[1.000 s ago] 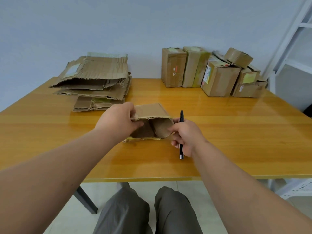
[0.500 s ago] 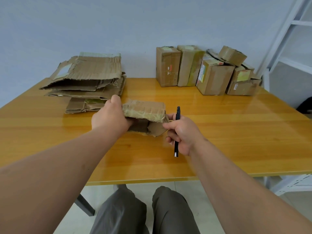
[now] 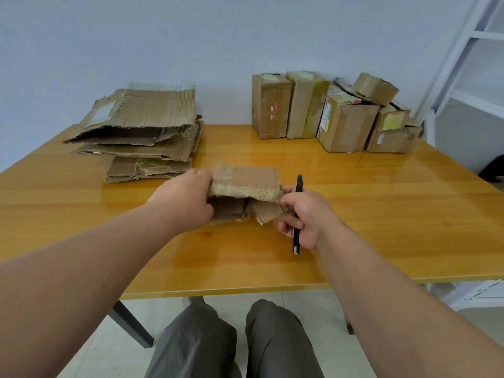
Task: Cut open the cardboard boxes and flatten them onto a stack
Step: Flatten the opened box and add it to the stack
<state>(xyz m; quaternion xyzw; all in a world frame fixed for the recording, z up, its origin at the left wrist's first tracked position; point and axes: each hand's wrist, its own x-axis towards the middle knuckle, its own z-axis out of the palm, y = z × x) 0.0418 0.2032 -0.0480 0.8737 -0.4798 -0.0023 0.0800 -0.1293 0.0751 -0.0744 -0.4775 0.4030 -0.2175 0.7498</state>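
— Cardboard box (image 3: 245,184), cut open and half collapsed, sits mid-table between two hands, head view. Where does it lie from each grip?

— Its long axis runs left to right. The left hand (image 3: 185,201) grips the left end, thumb on the top panel, fingers curled into the open side. The right hand (image 3: 306,214) is at the right end, fingers closed around a black cutter (image 3: 297,214) that stands nearly upright in the fist, fingertips touching the box's torn flap.

— Which hand does the flattening turn on?

— Probably the left: it alone has a real hold on the box. The stack of flattened cardboard (image 3: 139,132) lies far left, on that hand's side, and uncut boxes (image 3: 327,113) wait far right against the wall, all on the wooden table (image 3: 381,214).

— What is hidden?

— The left fingers inside the box, the box's underside, and whether the cutter's blade is out. The right fingertips' exact hold on the flap is hard to make out.
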